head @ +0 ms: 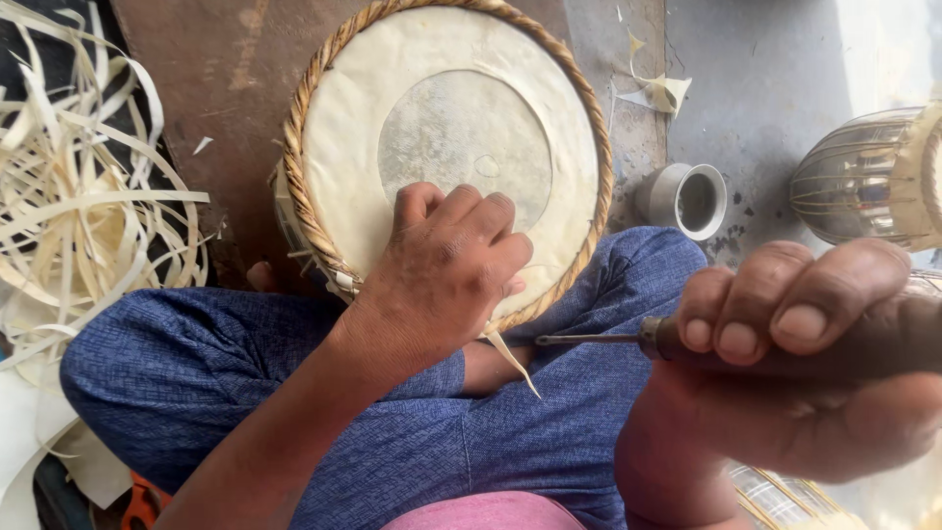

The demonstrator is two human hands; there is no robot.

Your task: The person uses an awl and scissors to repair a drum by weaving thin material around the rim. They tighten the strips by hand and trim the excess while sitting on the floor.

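On the near edge of a round drum head, the left hand [446,270] rests curled, its knuckles up and its fingertips pressed down on the pale skin just inside the rim; it pins the drum rather than grasping anything that can be seen. The round, cream-coloured hide drum head with a braided tan rim [373,88] sits in the person's lap, tilted slightly toward the camera, with a greyer circular patch [461,132] at its centre. A thin pale strip of hide [512,361] pokes out from under the rim just below the left hand, pointing near and right.

To the right and nearer the camera, the right hand [795,383] is closed tight around the dark wooden handle of an awl with a thin metal spike [589,340]. The spike points left, its tip close to the strip and the rim but not clearly touching either.

Under both hands lie the person's crossed legs in blue woven cloth [196,373]. At far left a loose heap of pale cut strips [88,196] lies on the floor. At far right stand a small grey metal cup [692,201] and, beyond it, part of a second drum body with lacing [863,177]. No package or label shows.
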